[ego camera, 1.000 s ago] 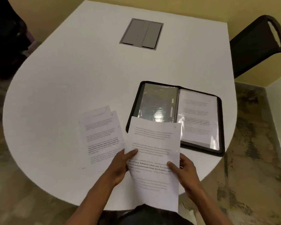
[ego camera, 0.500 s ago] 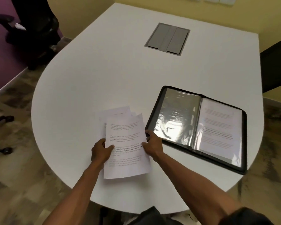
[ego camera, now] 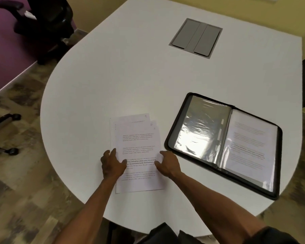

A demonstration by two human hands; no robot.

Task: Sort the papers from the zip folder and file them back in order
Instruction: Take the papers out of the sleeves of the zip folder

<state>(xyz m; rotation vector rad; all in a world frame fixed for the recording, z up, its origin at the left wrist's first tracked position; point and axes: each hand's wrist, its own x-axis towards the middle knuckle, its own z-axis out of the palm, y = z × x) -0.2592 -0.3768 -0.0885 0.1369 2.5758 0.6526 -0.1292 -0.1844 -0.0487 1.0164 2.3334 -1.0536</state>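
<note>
Your left hand [ego camera: 111,164] lies flat on the left edge of the papers [ego camera: 137,152], fingers [ego camera: 113,152] spread and gripping nothing. Your right hand [ego camera: 167,163] lies on their right edge, fingers likewise open and loose. The papers form one loose stack on the white table [ego camera: 130,76]; three staggered top corners can be counted, though the exact number of sheets cannot be told. The printed lines are too small to read. Just beside the stack, to the right and apart from it, lies one black zip folder [ego camera: 224,143], open flat: its left half shows a shiny clear sleeve, its right half a printed sheet under plastic. Farther off, one grey hatch [ego camera: 195,37] is set into the table. One black office chair [ego camera: 42,20] stands at far left, cut off by the frame.
</note>
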